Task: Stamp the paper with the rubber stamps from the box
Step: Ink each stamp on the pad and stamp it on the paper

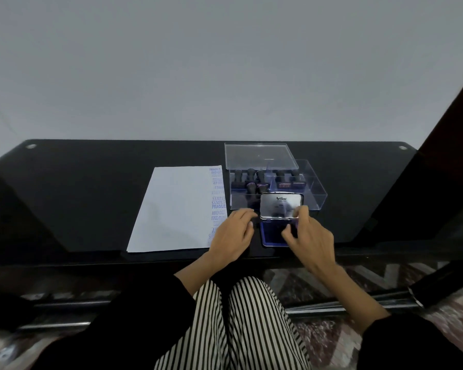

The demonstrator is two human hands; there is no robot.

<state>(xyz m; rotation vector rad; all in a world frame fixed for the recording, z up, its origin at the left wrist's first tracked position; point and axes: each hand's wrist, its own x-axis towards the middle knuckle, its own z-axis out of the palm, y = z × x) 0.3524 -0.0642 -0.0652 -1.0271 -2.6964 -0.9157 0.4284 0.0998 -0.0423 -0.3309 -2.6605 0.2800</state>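
Observation:
A white paper lies on the black table, with several blue stamp marks down its right edge. Right of it stands a clear plastic box holding several dark-handled rubber stamps. In front of the box is a blue ink pad with its silver metal lid tilted up. My right hand pinches the lid's right edge with its fingertips, over the pad. My left hand rests on the table at the pad's left side, fingers loosely curved, touching the pad's left edge.
The box's clear lid lies flat behind the box. The black glass table ends at a front edge just below my hands. A dark post rises at the right.

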